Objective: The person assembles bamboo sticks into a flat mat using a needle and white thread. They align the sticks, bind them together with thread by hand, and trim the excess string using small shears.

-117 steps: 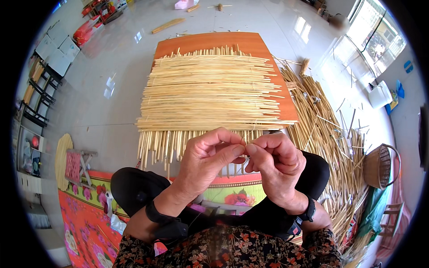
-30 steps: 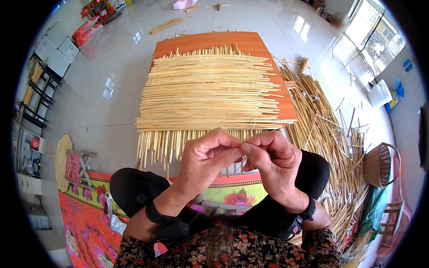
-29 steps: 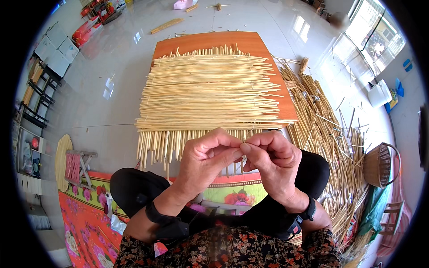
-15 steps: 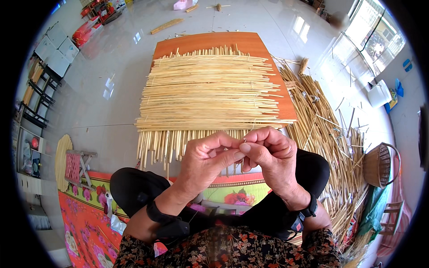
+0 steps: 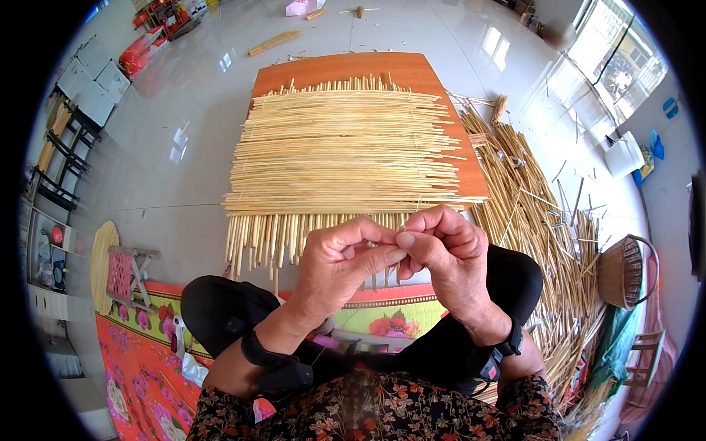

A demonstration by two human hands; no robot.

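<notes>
Just past my knees, my left hand (image 5: pixel 334 264) and my right hand (image 5: pixel 450 257) meet with thumbs and forefingers pinched together. A thin pale thread (image 5: pixel 418 203) runs from the near edge of a stalk mat (image 5: pixel 346 147) to these fingertips; its end is hidden between them. The mat is made of straw-coloured stalks laid side by side from left to right, with fine stitching across them. Under it, more stalks (image 5: pixel 287 229) point toward me and stick out past its near edge. Both layers rest on an orange-brown board (image 5: pixel 338 70).
To the right, a big heap of loose stalks (image 5: pixel 540 220) spreads over the floor, beside a wicker basket (image 5: pixel 621 272) and a white bucket (image 5: pixel 625 154). A small folding stool (image 5: pixel 132 275) stands at left, near a red flowered cloth (image 5: pixel 140 367). A stalk bundle (image 5: pixel 274 42) lies beyond the board.
My fingertips have shifted very slightly, with the right thumb and forefinger rolled a little at the pinch. The mat, the board and the stalks have stayed put.
</notes>
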